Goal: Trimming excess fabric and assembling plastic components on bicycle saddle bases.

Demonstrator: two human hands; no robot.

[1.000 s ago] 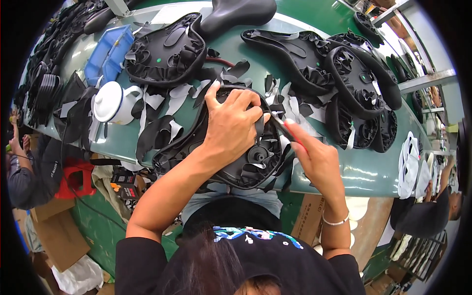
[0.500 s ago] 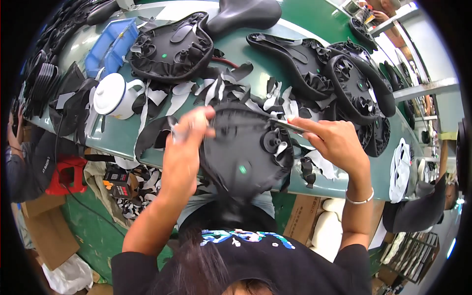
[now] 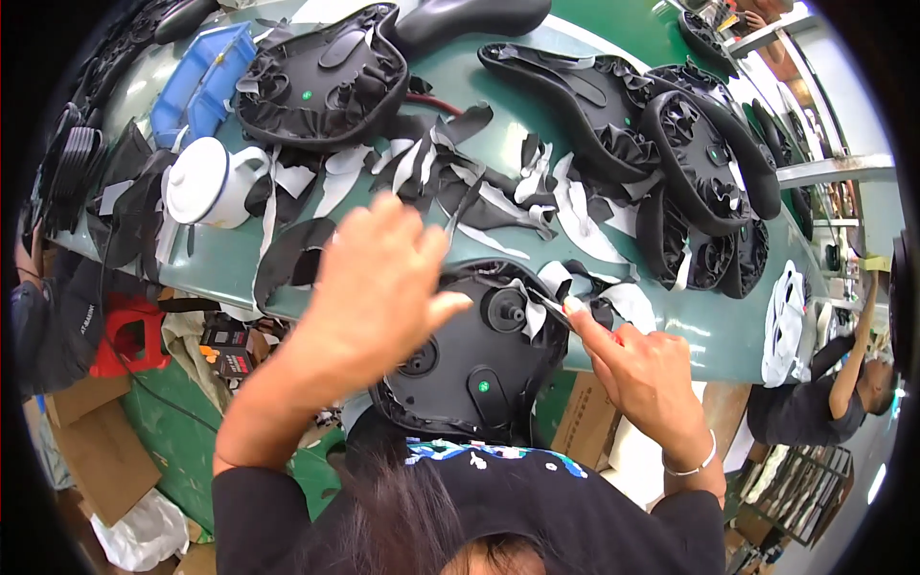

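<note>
A black bicycle saddle (image 3: 479, 364) lies underside up at the near edge of the green table (image 3: 220, 264), partly hanging over toward me. My left hand (image 3: 379, 287) covers its upper left rim and grips it, thumb pointing right. My right hand (image 3: 642, 369) is at the saddle's right side, pinching a thin metal cutting tool (image 3: 548, 305). The tool's tip points up and left at a pale flap of cover material (image 3: 532, 311) on the saddle's rim. My head hides the saddle's near end.
Black and white trimmed scraps (image 3: 498, 192) litter the table. More upturned saddles (image 3: 326, 77) (image 3: 709, 163) lie behind, with a white lidded mug (image 3: 206, 182) and a blue bin (image 3: 196, 86) at the left. A red stool (image 3: 129, 331) and cardboard sit below left. Another person (image 3: 815, 402) works at the right.
The saddle has turned and slid closer to me. My left hand moved from its top to its left rim. My right hand dropped lower on the right with the tool.
</note>
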